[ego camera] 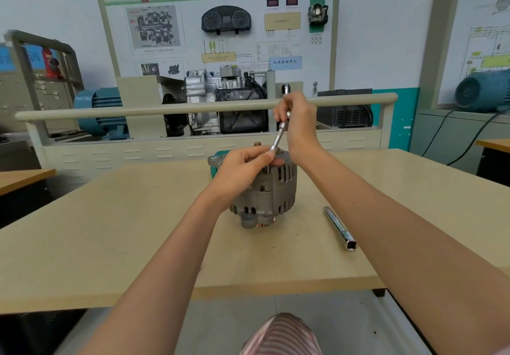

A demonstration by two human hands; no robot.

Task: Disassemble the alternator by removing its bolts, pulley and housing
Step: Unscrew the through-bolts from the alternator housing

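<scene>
A grey alternator (271,191) stands on the beige table (138,233), pulley end down, its copper-coloured pulley (265,224) just showing underneath. My left hand (245,167) rests on the alternator's top, with thumb and fingers pinching the lower end of a slim chrome socket driver (279,136). That tool rises tilted from the housing's top. My right hand (296,121) grips the driver's upper shaft, fingers curled round it. The tool's tip and the bolt under it are hidden by my left fingers.
A chrome extension bar (339,227) with a square socket end lies on the table right of the alternator. A green object (220,154) peeks out behind the alternator. A beige rail and a gearbox training stand (220,98) fill the space beyond the table.
</scene>
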